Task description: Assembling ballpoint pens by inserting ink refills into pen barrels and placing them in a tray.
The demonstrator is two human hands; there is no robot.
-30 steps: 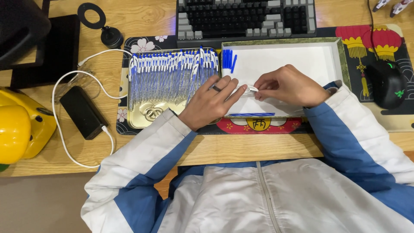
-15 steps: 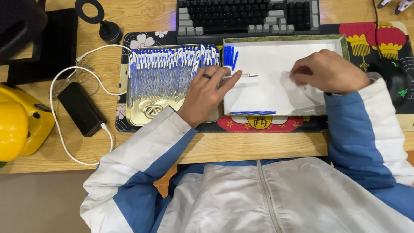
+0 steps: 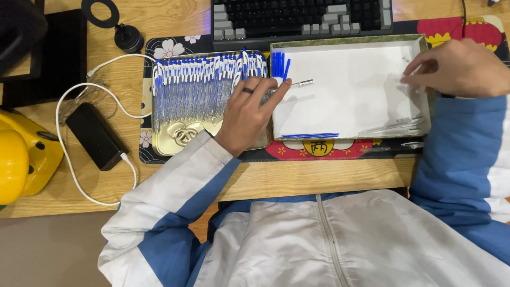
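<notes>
My left hand rests over the right edge of a gold tray packed with several clear pens with blue caps. Its fingers hold a clear pen whose silver tip points right, into a shallow white box. My right hand is at the far right end of that box, fingertips pinched together low over the floor; anything between them is too small to tell. The box holds loose blue caps at its top left, blue refills along the near wall and clear barrels at the near right.
A dark keyboard lies behind the tray and box, all on a patterned desk mat. A black power bank with a white cable and a yellow helmet sit left. A black ring stand stands behind.
My hands have parted. The right hand moved from the box's middle to its right end. The left hand slid back left toward the gold tray with the pen in it.
</notes>
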